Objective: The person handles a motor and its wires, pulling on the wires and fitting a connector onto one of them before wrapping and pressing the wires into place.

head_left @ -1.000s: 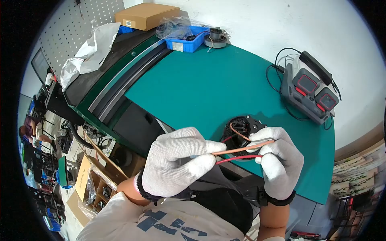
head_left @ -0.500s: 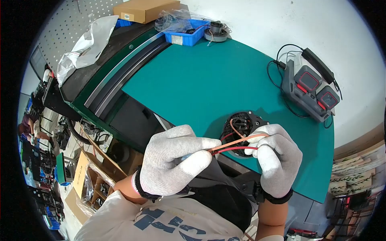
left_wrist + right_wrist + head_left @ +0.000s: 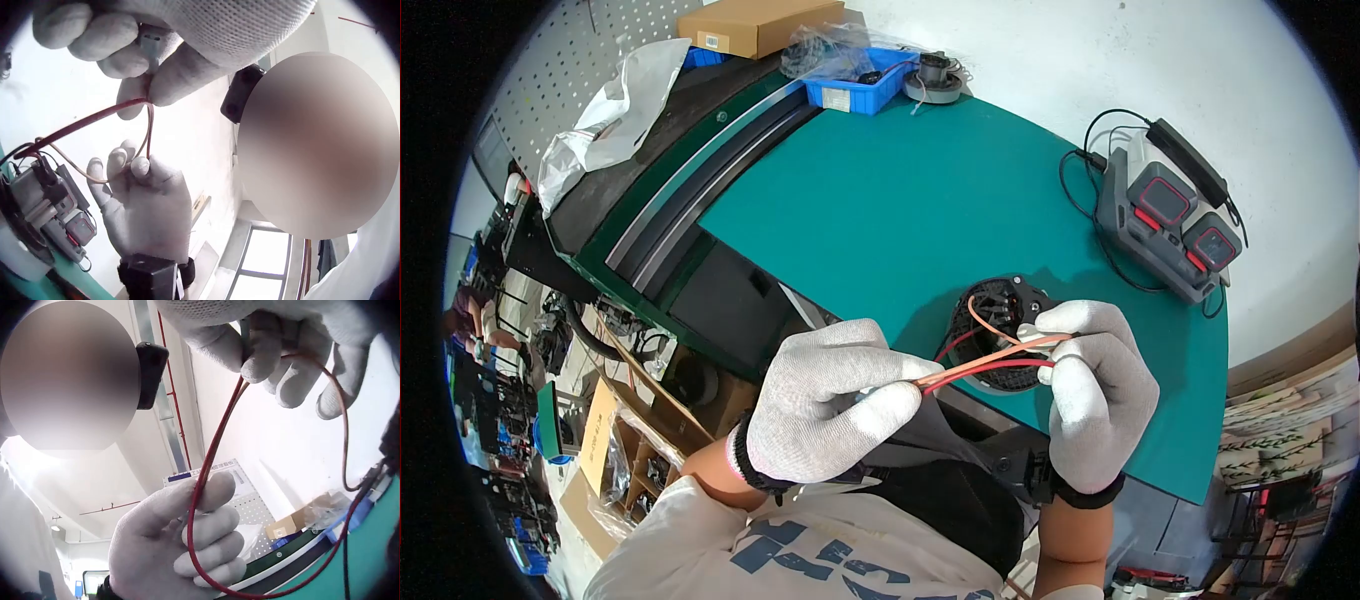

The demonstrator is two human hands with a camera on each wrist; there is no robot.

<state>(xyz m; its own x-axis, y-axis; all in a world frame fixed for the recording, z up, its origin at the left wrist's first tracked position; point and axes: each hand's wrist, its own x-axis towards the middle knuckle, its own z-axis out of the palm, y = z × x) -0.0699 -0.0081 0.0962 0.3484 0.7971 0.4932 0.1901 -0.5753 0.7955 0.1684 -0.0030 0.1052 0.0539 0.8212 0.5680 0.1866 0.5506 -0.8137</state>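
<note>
Both hands wear white knit gloves. The left hand (image 3: 830, 400) pinches a red wire (image 3: 975, 372) and an orange wire (image 3: 1000, 354) between thumb and forefinger; in the left wrist view a small pale connector (image 3: 152, 42) shows inside its grip. At the other end of this stretch, the right hand (image 3: 1100, 390) pinches the same two wires with its fingertips. Behind the wires a round black device (image 3: 997, 310) with a meshed rim lies on the green table, partly hidden by the right hand. An orange wire loops out of its middle.
On the green table (image 3: 870, 200), a blue bin (image 3: 855, 95) and a round grey motor-like part (image 3: 933, 80) stand at the back. A grey unit with two red-edged blocks (image 3: 1165, 197) and black cables is at the right. A divided cardboard box (image 3: 605, 440) sits low at the left.
The two wires have come closer together, lying nearly side by side near the left fingertips. The left hand has shifted slightly left, and the view has moved a little.
</note>
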